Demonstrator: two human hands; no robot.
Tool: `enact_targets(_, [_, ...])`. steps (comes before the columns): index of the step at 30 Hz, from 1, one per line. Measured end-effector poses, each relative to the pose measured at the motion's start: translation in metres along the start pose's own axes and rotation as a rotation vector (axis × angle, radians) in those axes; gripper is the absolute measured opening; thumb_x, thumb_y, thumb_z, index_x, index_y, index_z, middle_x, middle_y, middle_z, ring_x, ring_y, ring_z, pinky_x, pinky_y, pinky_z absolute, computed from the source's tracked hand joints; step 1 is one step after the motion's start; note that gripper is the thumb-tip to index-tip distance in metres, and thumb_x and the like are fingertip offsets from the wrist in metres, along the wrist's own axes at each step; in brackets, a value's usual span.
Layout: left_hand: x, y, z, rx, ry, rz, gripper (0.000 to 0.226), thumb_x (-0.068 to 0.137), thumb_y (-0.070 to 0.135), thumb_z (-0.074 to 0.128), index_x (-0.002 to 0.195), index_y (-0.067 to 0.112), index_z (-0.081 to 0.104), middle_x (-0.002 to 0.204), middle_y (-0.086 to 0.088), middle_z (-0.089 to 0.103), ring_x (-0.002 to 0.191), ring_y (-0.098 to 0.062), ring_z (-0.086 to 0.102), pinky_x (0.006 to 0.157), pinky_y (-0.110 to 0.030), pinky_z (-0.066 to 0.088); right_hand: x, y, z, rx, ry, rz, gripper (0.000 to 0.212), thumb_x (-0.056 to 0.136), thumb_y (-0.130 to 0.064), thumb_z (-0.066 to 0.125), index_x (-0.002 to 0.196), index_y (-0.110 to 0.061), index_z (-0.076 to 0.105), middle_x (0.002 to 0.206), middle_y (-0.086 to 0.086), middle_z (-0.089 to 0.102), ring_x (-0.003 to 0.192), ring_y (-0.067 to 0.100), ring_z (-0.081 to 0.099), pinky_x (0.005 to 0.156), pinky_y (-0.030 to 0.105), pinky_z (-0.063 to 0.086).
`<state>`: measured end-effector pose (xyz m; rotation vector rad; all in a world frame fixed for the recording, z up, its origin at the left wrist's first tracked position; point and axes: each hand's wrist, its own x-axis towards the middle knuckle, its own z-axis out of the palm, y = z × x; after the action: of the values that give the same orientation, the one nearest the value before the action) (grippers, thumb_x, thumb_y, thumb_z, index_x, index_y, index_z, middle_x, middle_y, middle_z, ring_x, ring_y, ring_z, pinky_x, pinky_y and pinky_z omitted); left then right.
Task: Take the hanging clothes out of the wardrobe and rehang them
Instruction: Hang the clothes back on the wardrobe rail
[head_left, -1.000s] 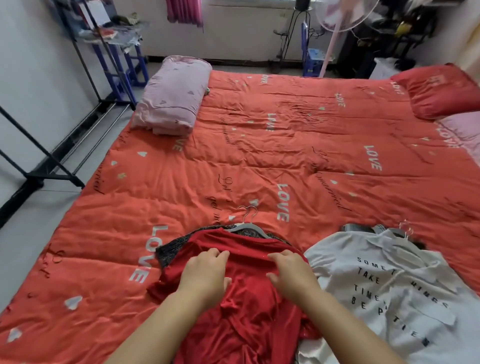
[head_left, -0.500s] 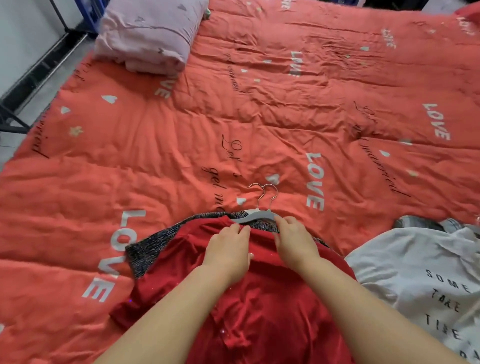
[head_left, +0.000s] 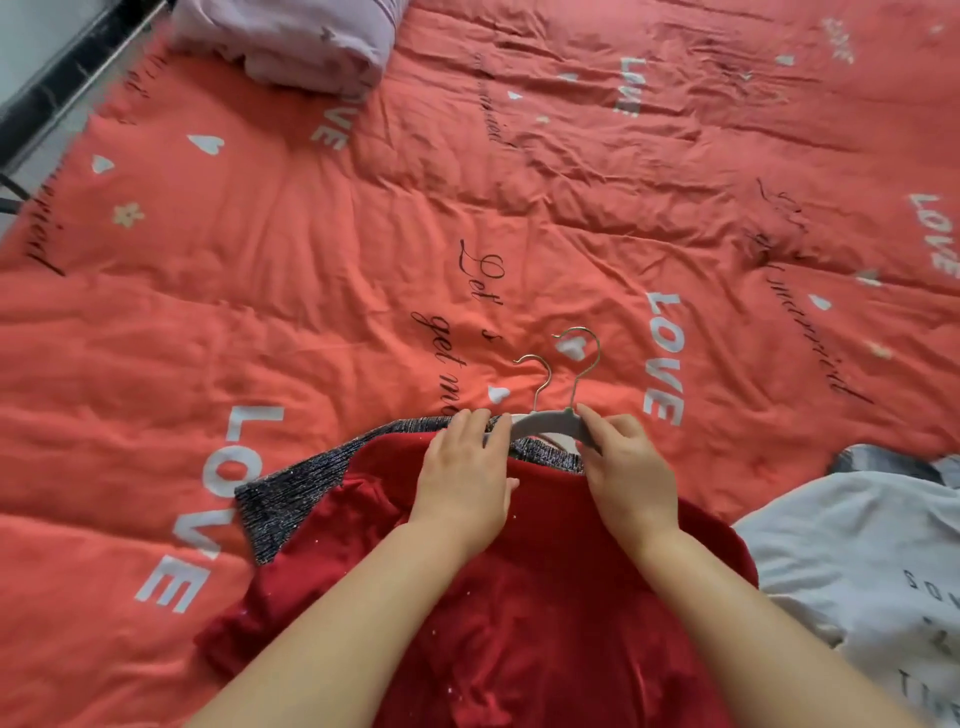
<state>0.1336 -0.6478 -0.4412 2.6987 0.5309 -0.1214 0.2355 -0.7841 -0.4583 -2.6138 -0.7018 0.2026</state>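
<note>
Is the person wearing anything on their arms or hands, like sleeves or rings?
No. Both the left arm and right arm are bare, no sleeves showing. The left hand and right hand have no gloves, and I see no watch, bracelet or rings.

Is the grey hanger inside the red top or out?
Out: the grey hanger lies bare past the neckline of the red top, held by left hand and right hand.

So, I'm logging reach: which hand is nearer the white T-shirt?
Right. The right hand, gripping the grey hanger, lies just left of the white T-shirt; the left hand is farther left.
</note>
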Motion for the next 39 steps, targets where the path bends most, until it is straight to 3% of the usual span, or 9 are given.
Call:
enact_targets(6, [-0.028, 0.019, -0.059, -0.022, 0.078, 0.022, 0.059, 0.097, 0.034, 0.040, 0.148, 0.029, 0.012, 0.132, 0.010, 0.042, 0.131, -0.011, 0.030, 0.114, -0.036, 0.003, -0.042, -0.051, -0.064, 0.091, 0.195, -0.251, 0.039, 0.081, -0.025, 0.052, 0.120, -0.031, 0.053, 0.087, -0.004, 0.058, 0.070, 0.017, 0.061, 0.046, 0.033, 0.051])
enact_targets(9, [-0.056, 0.021, -0.100, -0.134, 0.216, 0.059, 0.051, 0.088, 0.023, 0.046, 0.138, 0.028, 0.041, 0.106, 0.005, 0.059, 0.104, -0.017, 0.057, 0.108, -0.048, 0.028, -0.063, -0.088, -0.104, 0.117, 0.232, -0.317, 0.038, 0.082, -0.029, 0.046, 0.119, -0.031, 0.054, 0.086, -0.007, 0.057, 0.071, 0.010, 0.057, 0.049, 0.023, 0.049])
enact_targets(11, [-0.079, 0.018, -0.126, -0.220, 0.353, 0.092, 0.050, 0.075, 0.019, 0.058, 0.125, 0.024, 0.056, 0.082, 0.006, 0.060, 0.078, -0.016, 0.061, 0.086, -0.050, 0.049, -0.078, -0.114, -0.131, 0.134, 0.252, -0.364, 0.038, 0.081, -0.028, 0.048, 0.118, -0.031, 0.056, 0.086, -0.009, 0.057, 0.073, 0.005, 0.054, 0.051, 0.021, 0.047])
enact_targets(17, [-0.185, 0.012, -0.216, -0.259, 0.562, 0.075, 0.049, 0.083, 0.032, 0.045, 0.132, 0.034, 0.042, 0.082, 0.005, 0.058, 0.068, -0.018, 0.060, 0.063, -0.033, 0.052, -0.142, -0.203, -0.198, 0.266, 0.245, -0.548, 0.056, 0.064, -0.014, 0.072, 0.113, -0.035, 0.055, 0.088, -0.014, 0.051, 0.070, 0.004, 0.055, 0.046, 0.018, 0.049])
enact_targets(21, [-0.284, 0.002, -0.265, -0.164, 0.696, -0.056, 0.051, 0.082, 0.032, 0.045, 0.133, 0.035, 0.041, 0.082, 0.008, 0.057, 0.066, -0.014, 0.060, 0.060, -0.029, 0.050, -0.194, -0.270, -0.228, 0.287, 0.189, -0.729, 0.048, 0.068, -0.031, 0.058, 0.115, -0.037, 0.051, 0.091, -0.014, 0.046, 0.075, 0.003, 0.051, 0.047, 0.014, 0.044])
enact_targets(25, [-0.397, -0.001, -0.310, -0.056, 0.869, -0.215, 0.048, 0.085, 0.035, 0.045, 0.132, 0.033, 0.041, 0.079, 0.006, 0.056, 0.065, -0.012, 0.058, 0.059, -0.026, 0.047, -0.256, -0.336, -0.253, 0.314, 0.084, -0.993, 0.054, 0.067, -0.030, 0.066, 0.118, -0.037, 0.050, 0.079, -0.013, 0.060, 0.061, 0.006, 0.060, 0.043, 0.017, 0.047])
enact_targets(31, [-0.578, -0.003, -0.359, 0.202, 1.049, -0.520, 0.047, 0.086, 0.037, 0.042, 0.132, 0.029, 0.042, 0.079, 0.008, 0.056, 0.061, -0.009, 0.057, 0.054, -0.024, 0.050, -0.374, -0.449, -0.276, 0.316, 0.003, -1.362, 0.054, 0.070, -0.033, 0.063, 0.121, -0.035, 0.048, 0.075, -0.013, 0.060, 0.057, 0.008, 0.060, 0.036, 0.022, 0.044])
enact_targets(36, [-0.726, -0.002, -0.387, 0.373, 1.171, -0.756, 0.053, 0.081, 0.023, 0.055, 0.133, 0.025, 0.046, 0.080, 0.006, 0.058, 0.060, -0.011, 0.058, 0.051, -0.022, 0.046, -0.491, -0.534, -0.286, 0.314, -0.118, -1.639, 0.045, 0.093, -0.031, 0.052, 0.136, -0.042, 0.040, 0.101, -0.011, 0.060, 0.085, 0.011, 0.060, 0.063, 0.023, 0.046])
enact_targets(39, [-0.819, -0.001, -0.398, 0.505, 1.197, -0.910, 0.047, 0.084, 0.027, 0.050, 0.131, 0.026, 0.045, 0.078, 0.004, 0.058, 0.058, -0.014, 0.059, 0.048, -0.025, 0.048, -0.570, -0.580, -0.284, 0.421, -0.170, -1.773, 0.047, 0.095, -0.035, 0.046, 0.140, -0.041, 0.034, 0.108, -0.013, 0.057, 0.094, 0.010, 0.058, 0.067, 0.022, 0.044])
